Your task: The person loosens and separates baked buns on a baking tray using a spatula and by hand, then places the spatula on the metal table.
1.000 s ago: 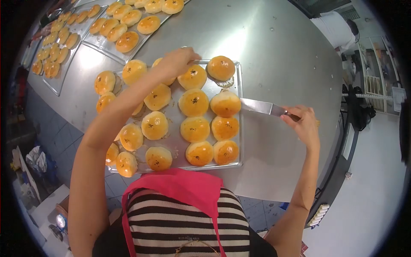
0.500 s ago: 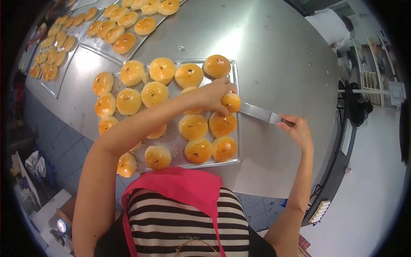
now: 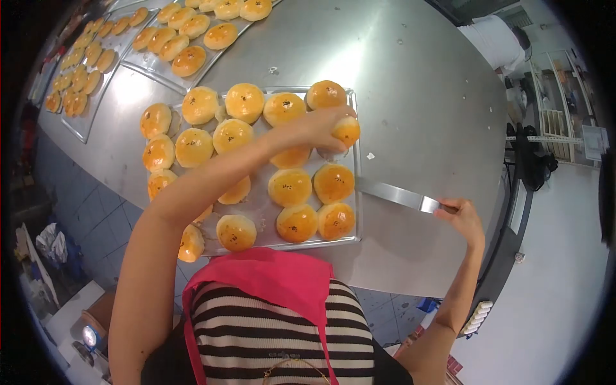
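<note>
My left hand (image 3: 326,127) is closed round a glossy golden bun (image 3: 347,132) at the right side of a metal baking tray (image 3: 359,224). My forearm crosses the tray and hides some of the buns beneath it. In my right hand (image 3: 463,219) is the dark handle of a long, flat metal spatula (image 3: 393,194). The spatula's blade reaches left over the tray's right rim. Its tip lies close beside another bun (image 3: 334,183); I cannot tell whether it is under that bun. Browned buns with dark specks on top stand in rows on the tray.
More trays of buns (image 3: 189,61) lie at the upper left of the steel table (image 3: 423,96). A small white crumb (image 3: 370,156) sits right of the tray. A person in white (image 3: 494,42) is at the upper right, near shelving (image 3: 558,96).
My left hand has moved the bun slightly up, away from the bun below it. My right hand and the spatula have shifted down and to the right.
</note>
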Demonstrator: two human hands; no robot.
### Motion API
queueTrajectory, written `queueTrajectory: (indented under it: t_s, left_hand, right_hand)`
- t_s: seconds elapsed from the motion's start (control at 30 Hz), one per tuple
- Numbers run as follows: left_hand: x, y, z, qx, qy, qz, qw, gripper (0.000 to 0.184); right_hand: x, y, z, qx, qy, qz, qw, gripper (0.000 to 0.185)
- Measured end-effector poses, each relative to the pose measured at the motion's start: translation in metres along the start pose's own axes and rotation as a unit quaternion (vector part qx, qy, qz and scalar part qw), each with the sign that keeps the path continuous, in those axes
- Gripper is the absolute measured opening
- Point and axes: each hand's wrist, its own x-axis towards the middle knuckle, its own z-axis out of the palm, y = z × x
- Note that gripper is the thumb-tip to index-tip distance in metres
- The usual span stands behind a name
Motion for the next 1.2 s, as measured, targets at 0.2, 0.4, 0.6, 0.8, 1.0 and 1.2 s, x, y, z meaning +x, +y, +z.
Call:
queueTrajectory:
  t_s: [0.2,0.4,0.6,0.8,1.0,1.2]
  left_hand:
    - [-0.028,0.027,0.020,0.156,0.167,0.166,0.959,0.048]
    - [-0.050,0.017,0.037,0.161,-0.059,0.091,0.981,0.053]
    - [-0.048,0.011,0.043,0.217,-0.106,0.075,0.967,0.072]
    - [-0.059,0.015,0.042,0.155,-0.097,0.095,0.979,0.072]
    - [-0.061,0.019,0.037,0.067,-0.115,0.075,0.988,0.057]
    - [-0.051,0.030,0.030,-0.025,-0.041,0.084,0.995,0.051]
  right_hand:
    - [-0.001,-0.015,0.004,-0.039,-0.030,-0.013,0.999,0.031]
    - [0.003,-0.016,0.000,-0.007,-0.038,-0.038,0.999,0.030]
    - [0.021,-0.038,0.031,0.022,-0.095,-0.116,0.988,0.026]
    - [-0.006,-0.061,0.007,-0.070,0.000,-0.194,0.979,0.024]
    - [-0.025,-0.071,-0.006,-0.132,0.067,-0.254,0.956,0.023]
    - [-0.009,-0.030,0.006,0.022,0.019,-0.116,0.993,0.025]
